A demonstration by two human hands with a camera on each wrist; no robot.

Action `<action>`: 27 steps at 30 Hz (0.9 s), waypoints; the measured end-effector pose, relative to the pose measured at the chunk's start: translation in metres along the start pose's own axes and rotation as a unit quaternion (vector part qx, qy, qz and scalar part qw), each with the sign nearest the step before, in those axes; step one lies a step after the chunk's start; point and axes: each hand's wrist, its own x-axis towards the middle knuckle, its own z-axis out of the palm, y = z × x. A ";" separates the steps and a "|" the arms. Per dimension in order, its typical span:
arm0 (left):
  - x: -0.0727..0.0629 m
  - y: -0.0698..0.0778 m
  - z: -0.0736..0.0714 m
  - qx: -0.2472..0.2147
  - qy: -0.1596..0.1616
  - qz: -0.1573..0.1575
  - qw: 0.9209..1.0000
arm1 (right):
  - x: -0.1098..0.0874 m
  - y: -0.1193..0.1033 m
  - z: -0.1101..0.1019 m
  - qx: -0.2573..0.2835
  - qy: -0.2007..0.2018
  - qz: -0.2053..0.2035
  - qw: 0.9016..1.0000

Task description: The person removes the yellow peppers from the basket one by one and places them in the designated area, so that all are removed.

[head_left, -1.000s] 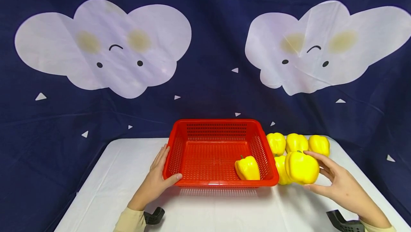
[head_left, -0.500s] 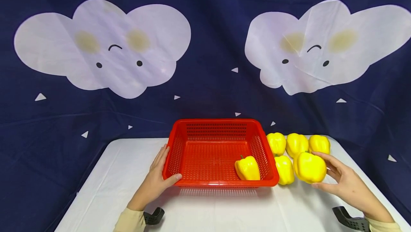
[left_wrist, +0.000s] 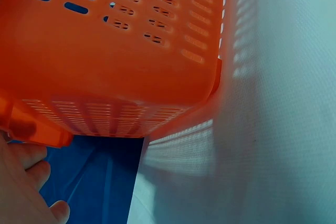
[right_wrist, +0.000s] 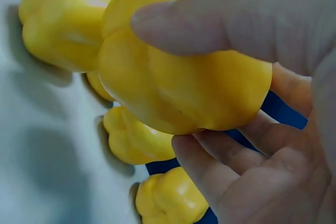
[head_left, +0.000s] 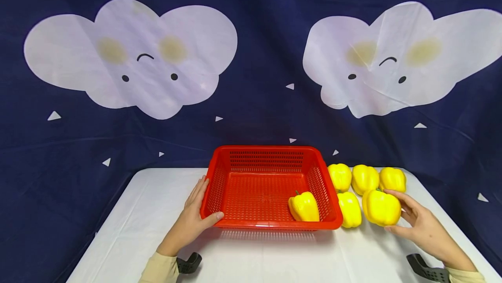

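My right hand [head_left: 421,228] holds a yellow bell pepper [head_left: 381,207] at the right of the table. In the right wrist view, the thumb lies across this pepper [right_wrist: 173,82] and the fingertips meet its other side. My left hand [head_left: 190,213] rests at the near left corner of a red plastic basket [head_left: 270,224], thumb over the rim and straight fingers along the outer wall. The left wrist view shows several fingers loose beside the basket [left_wrist: 105,66]. One yellow bell pepper [head_left: 304,207] lies inside the basket, at its near right corner.
Beside the basket on the right stand more yellow bell peppers: one in front [head_left: 349,210], and a back row with a left one [head_left: 339,177], a middle one [head_left: 365,179] and a right one [head_left: 392,180]. A white cloth covers the table [head_left: 259,261]; behind hangs a dark blue curtain [head_left: 266,100].
My right hand has moved right with its bell pepper, away from the front pepper beside the basket, and is nearly still over the last half second. The left hand and basket stay in place.
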 end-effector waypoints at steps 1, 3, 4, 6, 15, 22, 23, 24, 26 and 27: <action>0.000 0.000 0.000 0.001 -0.001 -0.001 1.000 | 0.000 0.001 0.001 0.002 0.000 -0.001 1.000; 0.000 0.000 0.000 0.001 -0.001 -0.003 1.000 | 0.000 0.004 0.002 0.004 0.000 -0.005 1.000; -0.001 0.000 0.000 0.001 -0.001 -0.003 1.000 | 0.000 0.005 0.002 0.005 0.000 -0.005 1.000; -0.001 0.000 0.000 0.000 -0.003 -0.004 1.000 | 0.000 0.008 0.003 0.007 -0.001 -0.006 1.000; 0.000 0.001 0.000 -0.003 -0.003 -0.008 1.000 | 0.001 0.019 0.004 0.010 -0.007 0.006 1.000; 0.001 0.001 0.000 -0.004 -0.007 -0.011 1.000 | 0.002 0.030 0.009 0.002 -0.016 0.006 1.000; 0.001 0.001 0.000 -0.005 -0.008 -0.010 1.000 | 0.002 0.031 0.010 0.000 -0.018 0.005 1.000; 0.001 0.001 0.000 -0.006 -0.008 -0.009 1.000 | 0.003 0.032 0.011 -0.002 -0.021 0.004 1.000; 0.001 0.001 0.000 -0.006 -0.009 -0.008 1.000 | 0.003 0.033 0.012 -0.006 -0.025 0.008 1.000; 0.000 0.001 0.000 -0.007 -0.009 -0.008 1.000 | 0.003 0.034 0.013 -0.009 -0.027 0.010 1.000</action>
